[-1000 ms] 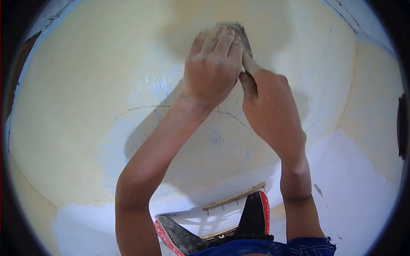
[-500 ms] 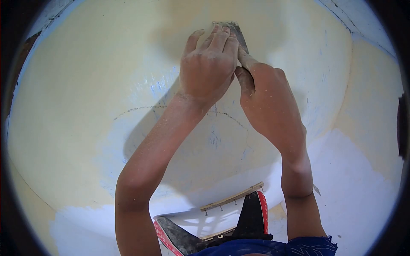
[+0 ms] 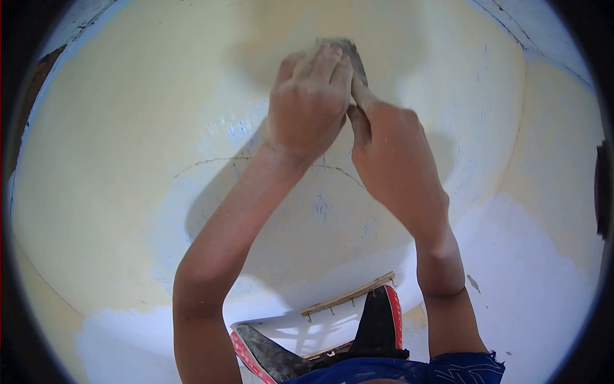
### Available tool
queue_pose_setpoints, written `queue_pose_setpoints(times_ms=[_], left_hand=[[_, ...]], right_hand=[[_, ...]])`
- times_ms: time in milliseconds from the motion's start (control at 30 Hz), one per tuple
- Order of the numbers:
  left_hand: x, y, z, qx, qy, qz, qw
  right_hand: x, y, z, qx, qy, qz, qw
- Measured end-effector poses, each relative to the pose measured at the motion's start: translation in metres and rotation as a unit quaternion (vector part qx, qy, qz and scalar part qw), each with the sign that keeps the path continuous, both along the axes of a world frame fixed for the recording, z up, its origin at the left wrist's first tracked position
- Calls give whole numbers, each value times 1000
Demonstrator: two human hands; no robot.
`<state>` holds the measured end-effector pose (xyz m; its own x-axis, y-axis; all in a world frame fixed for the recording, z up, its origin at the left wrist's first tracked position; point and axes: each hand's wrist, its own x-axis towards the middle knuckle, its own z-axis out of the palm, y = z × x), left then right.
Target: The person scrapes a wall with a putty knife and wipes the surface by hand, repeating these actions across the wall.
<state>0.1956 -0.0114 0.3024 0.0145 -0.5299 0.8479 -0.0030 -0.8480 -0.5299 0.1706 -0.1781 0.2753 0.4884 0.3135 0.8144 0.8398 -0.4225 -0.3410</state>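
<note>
A flat dark grey scraper (image 3: 355, 59) lies against the yellowish painted surface (image 3: 160, 83) near the top of the view. Its outline is slightly blurred, and my fingers cover much of it. My right hand (image 3: 393, 137) is closed around its lower end, with the index finger stretched along its edge; any handle is hidden. From the left, my left hand (image 3: 308, 102) lays its dusty fingers flat over the scraper, pressing it down, while the little finger sticks out to the side. The two hands touch each other.
Bluish scratched patches (image 3: 233, 125) and a thin dark curved line (image 3: 211, 160) mark the surface below my hands. A wooden strip with hooks (image 3: 348, 294) lies near my black and red shoes (image 3: 374, 323). White areas (image 3: 511, 269) spread at the lower right.
Both hands and the scraper have shifted slightly down the view, the right hand also a little left. The grip looks the same.
</note>
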Motion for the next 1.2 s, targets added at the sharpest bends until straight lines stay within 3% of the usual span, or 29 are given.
queue_pose_setpoints(times_ms=[1200], left_hand=[[-1,-1,16,-21,31,-1,999]], right_hand=[[2,4,15,46,-22,-7,999]])
